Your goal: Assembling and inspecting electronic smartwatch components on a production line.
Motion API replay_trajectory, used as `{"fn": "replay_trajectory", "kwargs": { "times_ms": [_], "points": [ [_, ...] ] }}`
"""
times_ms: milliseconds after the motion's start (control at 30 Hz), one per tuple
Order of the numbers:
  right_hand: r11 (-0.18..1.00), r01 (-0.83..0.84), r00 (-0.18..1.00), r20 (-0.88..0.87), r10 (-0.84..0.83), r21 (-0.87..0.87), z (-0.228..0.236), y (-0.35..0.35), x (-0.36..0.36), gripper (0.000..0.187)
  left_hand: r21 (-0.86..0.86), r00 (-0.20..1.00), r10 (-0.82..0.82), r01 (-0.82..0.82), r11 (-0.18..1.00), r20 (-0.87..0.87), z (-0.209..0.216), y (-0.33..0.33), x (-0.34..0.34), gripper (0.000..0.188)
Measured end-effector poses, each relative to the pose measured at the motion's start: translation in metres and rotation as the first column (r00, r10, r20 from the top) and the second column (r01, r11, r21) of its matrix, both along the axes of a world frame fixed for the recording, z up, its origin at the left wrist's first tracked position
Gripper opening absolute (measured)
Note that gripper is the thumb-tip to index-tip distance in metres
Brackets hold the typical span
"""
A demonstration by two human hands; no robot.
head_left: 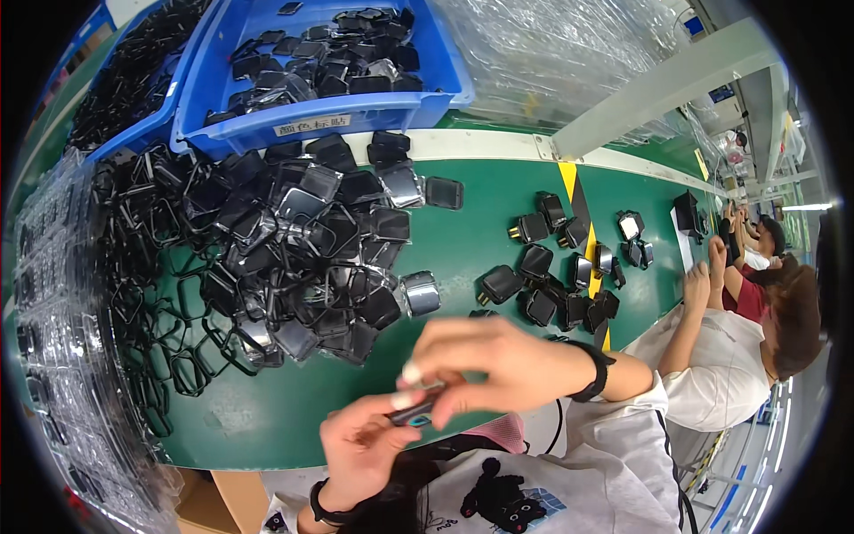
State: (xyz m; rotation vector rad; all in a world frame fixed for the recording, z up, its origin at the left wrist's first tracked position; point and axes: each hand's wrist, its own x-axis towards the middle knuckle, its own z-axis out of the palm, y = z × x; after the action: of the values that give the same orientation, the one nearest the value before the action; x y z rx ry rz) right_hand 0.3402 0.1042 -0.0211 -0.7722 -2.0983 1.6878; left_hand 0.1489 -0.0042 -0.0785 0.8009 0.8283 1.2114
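Note:
Between my two hands, over the table's near edge, is a small dark rectangular part (416, 411) with a bluish spot on it. My left hand (360, 445) pinches its left end between thumb and fingers. Above and to the right, my right hand (485, 360) closes its fingertips on the other end, hiding much of it; the fingers are slightly blurred. Beyond my hands lies a large heap of black square cases (329, 236), some in clear film. Thin black frames (187, 369) spread along the heap's left side. Right of the heap, several black plug-like blocks (501, 283) stand in a loose group.
A blue bin (236, 138) of black pieces stands at the back, with another blue bin (133, 138) on its left. Stacked clear plastic trays (62, 329) line the left edge. A white post (658, 80) rises at the back right. Co-workers (721, 356) sit along the right.

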Motion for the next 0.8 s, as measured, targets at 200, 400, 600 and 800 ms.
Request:
{"fn": "replay_trajectory", "kwargs": {
  "times_ms": [200, 400, 600, 800],
  "points": [
    [0.635, 0.115, 0.848, 0.257, -0.464, 0.764, -0.021, 0.022, -0.007, 0.044, -0.112, 0.962, 0.268, -0.262, 0.958, 0.043, 0.010, 0.014, -0.004, 0.045],
    [0.853, 0.138, 0.962, 0.135, -0.235, 0.503, -0.003, 0.008, 0.002, 0.029, -0.074, 0.938, 0.340, -0.335, 0.939, 0.065, 0.010, 0.019, -0.003, 0.046],
    [0.500, 0.149, 0.989, -0.124, -0.083, 0.853, 0.021, -0.037, 0.011, 0.026, -0.130, 0.949, 0.273, -0.254, 0.958, 0.157, 0.022, 0.022, 0.012, 0.045],
    [0.530, 0.238, 0.971, -0.218, -0.100, 0.814, 0.015, -0.046, 0.022, 0.022, -0.035, 0.969, 0.160, -0.156, 0.987, 0.191, 0.026, 0.022, 0.018, 0.043]
  ]
}}
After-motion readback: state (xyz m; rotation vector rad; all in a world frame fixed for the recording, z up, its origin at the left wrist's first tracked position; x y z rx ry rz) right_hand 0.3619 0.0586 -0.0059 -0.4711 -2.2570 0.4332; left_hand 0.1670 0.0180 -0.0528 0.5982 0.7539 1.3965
